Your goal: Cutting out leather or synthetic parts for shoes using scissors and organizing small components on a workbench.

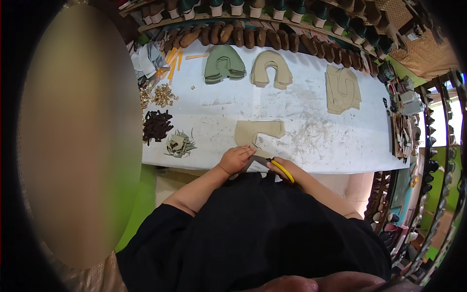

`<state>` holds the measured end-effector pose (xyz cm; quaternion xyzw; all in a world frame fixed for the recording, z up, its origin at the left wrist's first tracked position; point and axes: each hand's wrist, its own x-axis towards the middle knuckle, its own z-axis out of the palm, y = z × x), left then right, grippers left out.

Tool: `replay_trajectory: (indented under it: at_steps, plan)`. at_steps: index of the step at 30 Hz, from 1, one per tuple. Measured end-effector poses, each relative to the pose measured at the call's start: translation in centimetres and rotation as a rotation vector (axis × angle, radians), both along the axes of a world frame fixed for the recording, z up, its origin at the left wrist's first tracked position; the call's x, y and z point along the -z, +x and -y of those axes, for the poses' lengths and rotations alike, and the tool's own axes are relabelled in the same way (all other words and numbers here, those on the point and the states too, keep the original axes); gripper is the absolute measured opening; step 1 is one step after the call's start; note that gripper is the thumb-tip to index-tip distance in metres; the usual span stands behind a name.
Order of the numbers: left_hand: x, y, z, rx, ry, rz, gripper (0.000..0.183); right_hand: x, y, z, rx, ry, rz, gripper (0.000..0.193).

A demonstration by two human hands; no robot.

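A beige U-shaped piece [248, 131], like a cut shoe upper, lies near the table's front edge with its opening to the right. My left hand [237, 159] grips its near side, fingers pressed together on it. In my right hand [281, 168] are yellow-handled scissors [283, 170], their blades at the near arm of the piece; the tips are too small to make out. Farther back lie a stack of green U-shaped pieces [212, 65] and a stack of beige U-shaped pieces [258, 73]. Another beige stack [334, 92] rests at the right.
On the white-covered table [204, 114], the left side bears dark strips [156, 126], green and beige scraps [181, 144] and gold-coloured metal bits [164, 95]. Shoe lasts [248, 36] line the back edge. Racks of shoes [430, 165] stand at the right. A large blurred shape covers the left.
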<state>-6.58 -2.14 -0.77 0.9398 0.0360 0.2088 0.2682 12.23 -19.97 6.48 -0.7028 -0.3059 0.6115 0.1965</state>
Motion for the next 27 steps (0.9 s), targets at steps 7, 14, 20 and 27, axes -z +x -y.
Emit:
replay_trajectory:
  at_steps: [7, 14, 20, 27]
  plan:
    - [0.2, -0.2, -0.1, 0.011, 0.041, 0.001, 0.034, 1.1, -0.5, 0.0, -0.030, 0.027, 0.075, 0.064]
    - [-0.1, -1.0, -0.3, 0.058, 0.032, -0.039, 0.039, 2.5, 0.4, 1.0, -0.074, 0.119, 0.004, 0.062]
    - [0.2, -1.5, -0.2, 0.059, 0.036, -0.026, 0.038, 0.8, 0.0, 0.7, -0.066, 0.043, -0.080, 0.055]
    - [0.7, -1.5, -0.1, 0.041, 0.038, -0.007, 0.032, 2.3, -1.3, 0.8, -0.061, 0.086, 0.110, 0.060]
